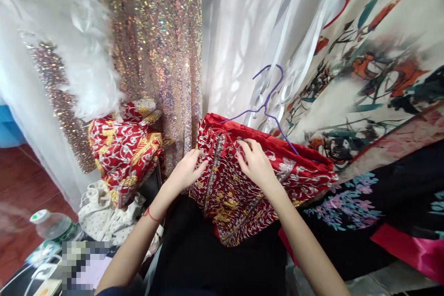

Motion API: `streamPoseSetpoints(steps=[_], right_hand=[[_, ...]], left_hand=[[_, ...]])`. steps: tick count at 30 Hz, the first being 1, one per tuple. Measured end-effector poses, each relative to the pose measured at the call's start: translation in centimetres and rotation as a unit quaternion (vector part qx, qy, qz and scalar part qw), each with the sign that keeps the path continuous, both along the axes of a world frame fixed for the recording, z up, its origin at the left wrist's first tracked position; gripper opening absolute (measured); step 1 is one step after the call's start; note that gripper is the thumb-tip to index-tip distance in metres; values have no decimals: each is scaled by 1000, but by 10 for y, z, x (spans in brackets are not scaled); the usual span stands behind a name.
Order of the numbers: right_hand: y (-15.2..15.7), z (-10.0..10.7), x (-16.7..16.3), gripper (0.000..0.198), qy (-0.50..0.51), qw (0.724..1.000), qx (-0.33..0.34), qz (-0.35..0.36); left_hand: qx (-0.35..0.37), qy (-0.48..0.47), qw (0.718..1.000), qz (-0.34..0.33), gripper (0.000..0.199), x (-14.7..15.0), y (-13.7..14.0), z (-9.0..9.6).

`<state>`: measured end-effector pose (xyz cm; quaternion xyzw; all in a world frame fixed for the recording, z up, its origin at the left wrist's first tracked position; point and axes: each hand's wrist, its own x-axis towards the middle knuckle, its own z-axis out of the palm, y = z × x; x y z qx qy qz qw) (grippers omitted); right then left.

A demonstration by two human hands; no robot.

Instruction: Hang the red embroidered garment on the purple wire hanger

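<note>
A red garment [236,194], probably a skirt, with silver and gold embroidery lies across my lap. A purple hanger [266,101] reaches inside its red satin waistband, hook pointing up. My left hand [189,169] rests at the garment's left edge, fingers bent and thumb slightly apart. Over the front, just below the waistband, my right hand [255,163] has its fingers spread from the thumb, touching the embroidered cloth. Neither hand shows a clear grip on the fabric. The garment's underside is hidden against my dark clothing.
A matching red embroidered piece [126,148] lies to the left above white dotted fabric [100,212]. A plastic bottle [55,226] stands lower left by cables. Sequined cloth [156,55], a white curtain [236,32] and a painted-pattern garment [388,64] hang behind. Black floral cloth [350,203] lies right.
</note>
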<state>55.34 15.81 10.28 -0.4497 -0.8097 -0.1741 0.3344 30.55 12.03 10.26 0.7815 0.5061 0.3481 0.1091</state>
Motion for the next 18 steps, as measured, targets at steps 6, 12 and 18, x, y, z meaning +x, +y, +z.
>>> streamPoseSetpoints(steps=[6,12,18], right_hand=[[-23,0,-33,40,-2,1000,-15,-11],[-67,32,-123,41,-95,992,-39,75],[-106,52,-205,59,-197,950,25,242]], left_hand=[[176,116,927,311,54,-55,-79,-6],[-105,226,848,468,60,-118,-119,-4],[12,176,897,405,26,-118,-147,26]])
